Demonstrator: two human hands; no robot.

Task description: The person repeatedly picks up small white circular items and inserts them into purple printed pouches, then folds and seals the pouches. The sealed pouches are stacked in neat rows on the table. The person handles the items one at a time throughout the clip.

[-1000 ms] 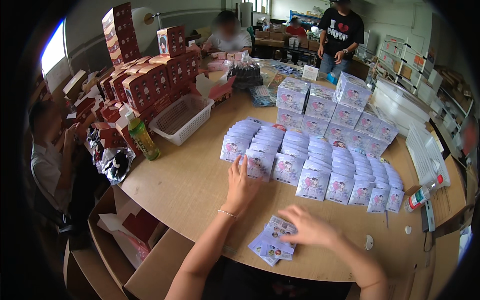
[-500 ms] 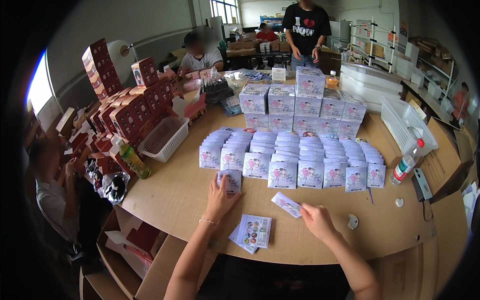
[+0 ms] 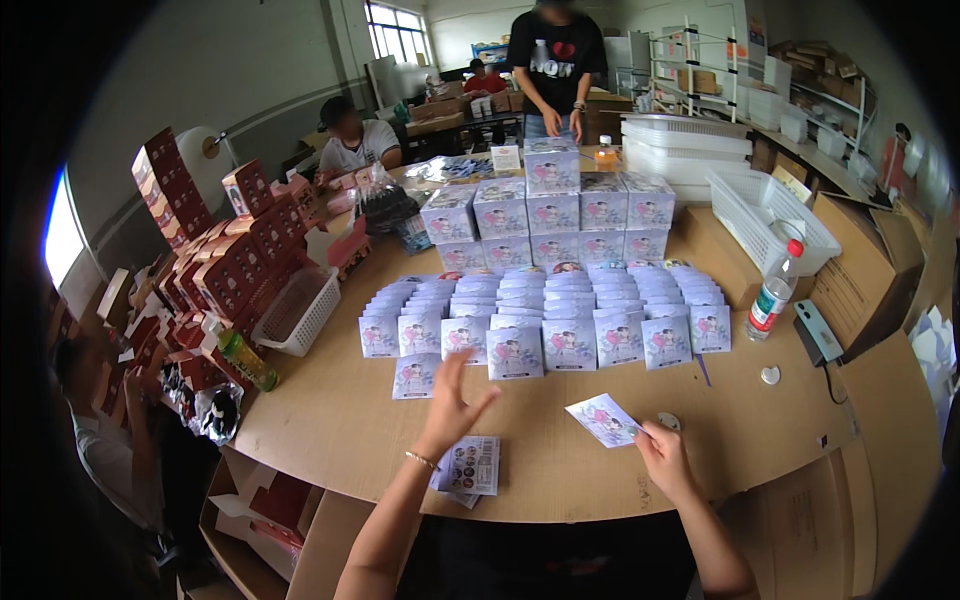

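Note:
My right hand [image 3: 665, 458] pinches a square lilac printed packet [image 3: 603, 419] by its right edge, tilted above the table. My left hand [image 3: 453, 410] is raised with its fingers spread, and nothing is in it. Beside its fingers, a single lilac packet [image 3: 415, 376] rests in front of the left rows. Beyond both hands, several rows of matching packets [image 3: 569, 346] stand leaning one behind another. A small pile of packets [image 3: 473, 466] lies near the table's front edge, back side up and partly hidden by my left wrist.
Lilac boxes [image 3: 553, 218] are stacked behind the rows. At right are a red-capped bottle [image 3: 775, 292] and a white basket [image 3: 770, 215]; at left, a green bottle [image 3: 240, 355], another basket [image 3: 300, 312] and red boxes [image 3: 250, 240]. A person [image 3: 555, 70] stands across the table [image 3: 560, 490]; others sit leftward.
My left hand has let go of the packet in front of the rows and lifted away to the right, fingers spreading. My right hand still holds its packet, now turned more face up. The whole view has shifted.

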